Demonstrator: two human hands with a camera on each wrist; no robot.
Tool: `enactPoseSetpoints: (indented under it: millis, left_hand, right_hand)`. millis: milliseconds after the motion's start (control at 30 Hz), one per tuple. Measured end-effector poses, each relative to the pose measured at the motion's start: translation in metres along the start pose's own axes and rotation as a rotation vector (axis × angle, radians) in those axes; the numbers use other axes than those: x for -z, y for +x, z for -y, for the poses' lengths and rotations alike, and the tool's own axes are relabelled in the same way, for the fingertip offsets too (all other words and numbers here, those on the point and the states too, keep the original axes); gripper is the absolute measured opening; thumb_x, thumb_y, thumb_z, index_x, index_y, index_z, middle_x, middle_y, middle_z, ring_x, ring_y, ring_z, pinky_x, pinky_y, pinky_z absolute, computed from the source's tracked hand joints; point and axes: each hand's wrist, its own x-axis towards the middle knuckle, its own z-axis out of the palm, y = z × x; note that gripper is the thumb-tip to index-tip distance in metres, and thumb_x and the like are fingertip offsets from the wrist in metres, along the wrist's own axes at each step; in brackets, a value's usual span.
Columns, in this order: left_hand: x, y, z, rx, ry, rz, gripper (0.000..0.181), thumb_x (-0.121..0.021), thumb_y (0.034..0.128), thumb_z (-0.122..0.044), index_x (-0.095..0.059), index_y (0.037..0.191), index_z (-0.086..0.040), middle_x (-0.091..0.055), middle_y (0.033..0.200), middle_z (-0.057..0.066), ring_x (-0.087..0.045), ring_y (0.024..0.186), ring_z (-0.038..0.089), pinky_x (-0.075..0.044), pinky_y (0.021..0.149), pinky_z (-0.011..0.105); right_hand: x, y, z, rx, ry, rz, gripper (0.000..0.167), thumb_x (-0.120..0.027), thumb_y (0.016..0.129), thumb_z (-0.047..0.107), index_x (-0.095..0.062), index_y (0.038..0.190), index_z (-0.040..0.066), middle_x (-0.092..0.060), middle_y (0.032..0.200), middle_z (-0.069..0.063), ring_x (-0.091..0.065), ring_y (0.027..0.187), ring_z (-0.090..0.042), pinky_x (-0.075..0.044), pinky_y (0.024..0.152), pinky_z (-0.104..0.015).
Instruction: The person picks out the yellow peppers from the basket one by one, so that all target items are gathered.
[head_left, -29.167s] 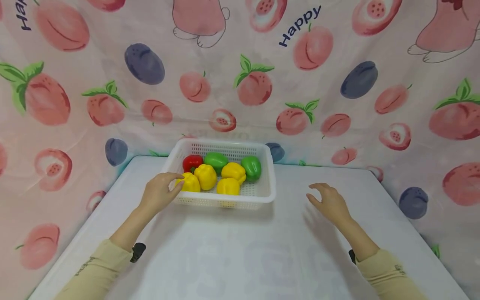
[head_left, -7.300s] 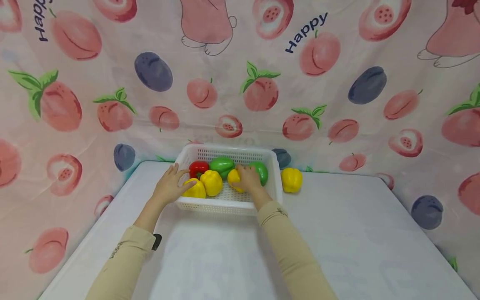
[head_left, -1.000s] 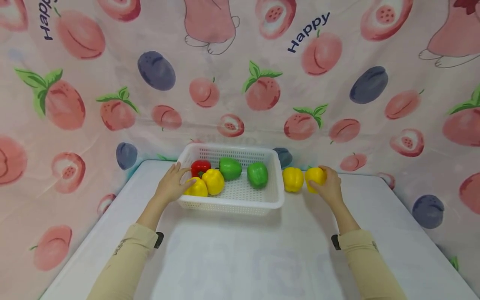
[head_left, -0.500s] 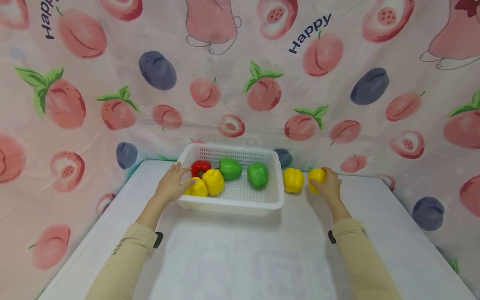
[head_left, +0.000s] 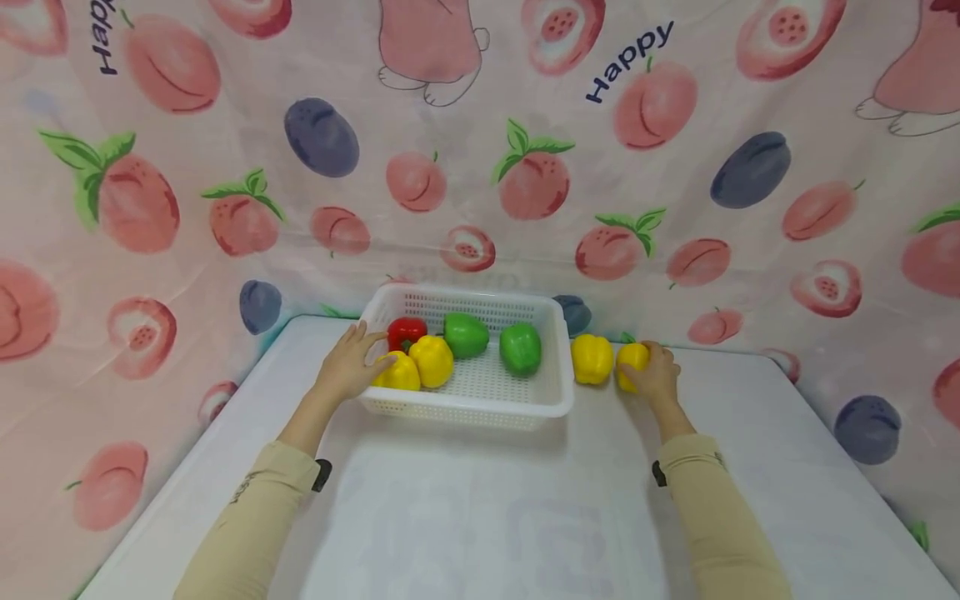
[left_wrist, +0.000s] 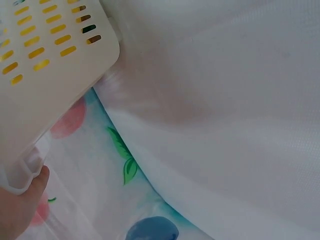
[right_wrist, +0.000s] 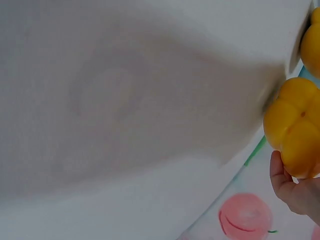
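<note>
Head view: the right hand has fingers and thumb curled round a yellow pepper, glossy and plump, its rounded lobes meeting at a small dark spot in the right wrist view. It is at three o'clock from the white basket, just past a second yellow pepper. The left hand, thumb and fingers parted, grips the basket's rim at nine o'clock. Inside are a red pepper at ten, green peppers at twelve and three, and two more yellow peppers around eight.
</note>
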Motion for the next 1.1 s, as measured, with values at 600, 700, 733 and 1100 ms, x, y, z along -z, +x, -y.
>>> enactPoseSetpoints:
  millis: [600, 700, 733, 1100]
  left_hand:
    - [0.0022, -0.0011, -0.0015, -0.002, 0.004, -0.008, 0.063, -0.051, 0.0921, -0.045, -0.039, 0.143, -0.01, -0.015, 0.156, 0.023, -0.01, 0.144, 0.042, -0.015, 0.111, 0.064]
    - [0.0021, -0.0008, -0.0008, -0.005, 0.006, -0.009, 0.063, -0.051, 0.0922, -0.045, -0.039, 0.143, -0.01, -0.015, 0.156, 0.023, -0.01, 0.144, 0.042, -0.015, 0.112, 0.064]
    - [0.002, -0.0007, -0.0007, -0.006, 0.007, -0.009, 0.063, -0.05, 0.0923, -0.045, -0.039, 0.143, -0.01, -0.015, 0.156, 0.023, -0.01, 0.144, 0.042, -0.015, 0.112, 0.064]
    - [-0.0001, 0.0002, 0.0009, -0.007, 0.004, -0.006, 0.064, -0.048, 0.0926, -0.049, -0.039, 0.143, -0.01, -0.014, 0.156, 0.022, -0.009, 0.144, 0.041, -0.015, 0.112, 0.064]
  right_hand:
    - [-0.0035, 0.0052, 0.0009, 0.001, -0.02, 0.024, 0.062, -0.058, 0.09, 0.019, -0.03, 0.139, -0.007, -0.029, 0.137, -0.038, -0.031, 0.118, -0.054, -0.034, 0.1, -0.062]
    - [-0.0041, 0.006, 0.0021, 0.01, -0.018, 0.03, 0.062, -0.057, 0.09, 0.018, -0.029, 0.139, -0.008, -0.028, 0.138, -0.038, -0.03, 0.119, -0.054, -0.034, 0.101, -0.062]
    - [-0.0042, 0.0065, 0.0023, 0.015, -0.022, 0.031, 0.062, -0.057, 0.09, 0.018, -0.029, 0.139, -0.008, -0.028, 0.138, -0.038, -0.03, 0.119, -0.055, -0.033, 0.101, -0.062]
    - [-0.0021, 0.0081, 0.0029, 0.048, -0.099, 0.096, 0.066, -0.057, 0.089, 0.018, -0.025, 0.14, -0.01, -0.023, 0.14, -0.04, -0.03, 0.118, -0.059, -0.033, 0.101, -0.064]
